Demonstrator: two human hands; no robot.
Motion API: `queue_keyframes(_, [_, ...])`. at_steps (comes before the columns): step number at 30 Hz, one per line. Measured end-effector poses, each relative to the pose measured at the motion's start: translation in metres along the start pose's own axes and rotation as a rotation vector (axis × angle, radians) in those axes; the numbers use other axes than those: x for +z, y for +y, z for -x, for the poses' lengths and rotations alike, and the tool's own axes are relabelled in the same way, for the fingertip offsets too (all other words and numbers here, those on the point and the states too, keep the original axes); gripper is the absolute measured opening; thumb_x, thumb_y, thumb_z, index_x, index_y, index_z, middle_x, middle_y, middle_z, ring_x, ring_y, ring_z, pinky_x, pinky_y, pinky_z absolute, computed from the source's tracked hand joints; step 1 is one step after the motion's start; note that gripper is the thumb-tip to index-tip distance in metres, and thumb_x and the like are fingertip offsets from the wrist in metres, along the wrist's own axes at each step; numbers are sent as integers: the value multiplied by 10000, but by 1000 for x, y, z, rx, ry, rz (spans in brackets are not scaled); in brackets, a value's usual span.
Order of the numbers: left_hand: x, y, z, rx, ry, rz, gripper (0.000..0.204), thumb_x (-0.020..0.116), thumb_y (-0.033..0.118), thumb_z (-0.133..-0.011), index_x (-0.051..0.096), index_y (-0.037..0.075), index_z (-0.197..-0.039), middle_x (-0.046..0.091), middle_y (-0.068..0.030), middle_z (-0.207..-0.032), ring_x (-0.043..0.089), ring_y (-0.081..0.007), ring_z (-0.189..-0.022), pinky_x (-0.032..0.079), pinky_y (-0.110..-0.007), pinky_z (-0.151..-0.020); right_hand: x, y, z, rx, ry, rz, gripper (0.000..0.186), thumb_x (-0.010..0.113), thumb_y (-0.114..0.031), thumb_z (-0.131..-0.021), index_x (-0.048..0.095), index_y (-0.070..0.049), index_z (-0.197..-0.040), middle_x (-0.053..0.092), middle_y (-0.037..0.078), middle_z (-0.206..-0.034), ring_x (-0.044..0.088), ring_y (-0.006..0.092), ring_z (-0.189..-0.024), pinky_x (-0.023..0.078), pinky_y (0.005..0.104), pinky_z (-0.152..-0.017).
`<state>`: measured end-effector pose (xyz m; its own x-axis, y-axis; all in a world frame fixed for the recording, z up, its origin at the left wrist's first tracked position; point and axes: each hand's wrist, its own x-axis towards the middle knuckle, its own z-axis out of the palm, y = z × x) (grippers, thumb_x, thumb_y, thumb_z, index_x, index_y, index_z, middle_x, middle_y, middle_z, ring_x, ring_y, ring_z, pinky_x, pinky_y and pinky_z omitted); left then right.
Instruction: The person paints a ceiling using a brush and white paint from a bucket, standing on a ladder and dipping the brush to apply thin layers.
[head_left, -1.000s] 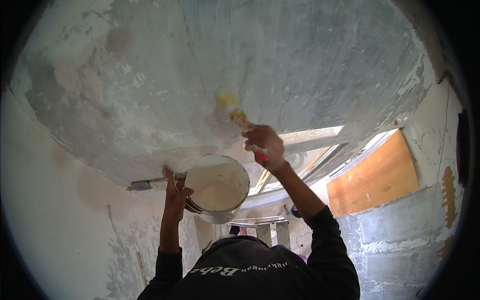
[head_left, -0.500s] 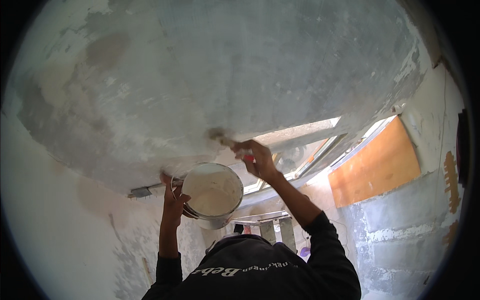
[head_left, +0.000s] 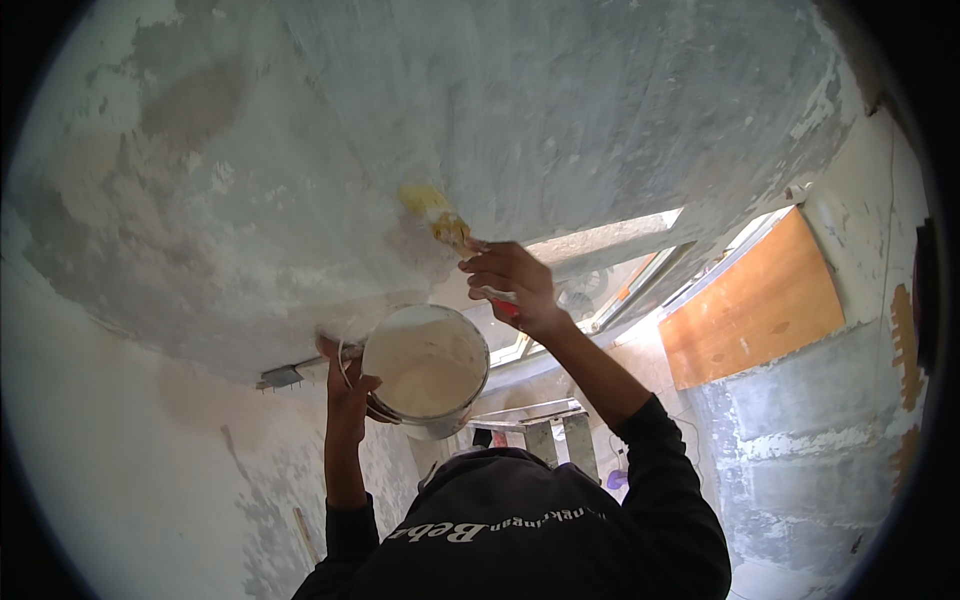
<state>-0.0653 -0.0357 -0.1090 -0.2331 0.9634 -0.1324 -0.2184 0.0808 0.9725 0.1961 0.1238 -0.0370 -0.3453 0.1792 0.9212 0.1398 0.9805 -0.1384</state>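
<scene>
Currently R hand clamped on paintbrush, red handle end showing below the fist, bristles touching the ceiling just above the bucket. L hand closed on rim/handle of paint bucket, held up under the brush, approx. half full w/ pale creamy liquid. Progress, judged: ceiling grey and patchy over most of the area, wet-looking zone around the brush and to the R; bare plaster-coloured blotches upper L look uncoated, so the larger part seems left. Wall at L mottled; orange board by window at R
</scene>
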Motion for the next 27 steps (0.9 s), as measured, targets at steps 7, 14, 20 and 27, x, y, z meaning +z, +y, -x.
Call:
queue_keyframes(7, [8,-1,3,-9,70,-4,548,563,-42,-714,407,24,-1235,596,-170,-1194,598,-223,-1060,527,-295,-803,40,-1,101,339,-106,-172,275,722,-22,-775,629,-2,-1034,677,124,-1053,666,315,-965,563,400,-838])
queue_keyframes(14, [11,-5,7,-28,64,-15,548,549,-67,-718,393,19,-1237,581,-198,-1247,586,-251,-1081,490,-339,-885,30,6,69,439,-148,-228,261,672,4,-811,608,15,-1064,664,142,-977,660,331,-891,558,378,-741])
queue_keyframes(20, [18,7,22,-88,137,-9,527,539,-69,-730,397,16,-1231,576,-199,-1260,580,-257,-1116,480,-341,-909,12,10,-11,216,26,-335,182,700,32,-774,577,16,-908,685,144,-980,677,310,-892,585,379,-797])
queue_keyframes(27, [14,-7,39,-14,204,60,517,537,-81,-734,394,10,-1222,567,-213,-1292,589,-252,-1105,499,-344,-897,4,-9,-9,297,95,-314,264,760,-19,-690,630,-21,-919,701,118,-994,673,327,-992,558,423,-884])
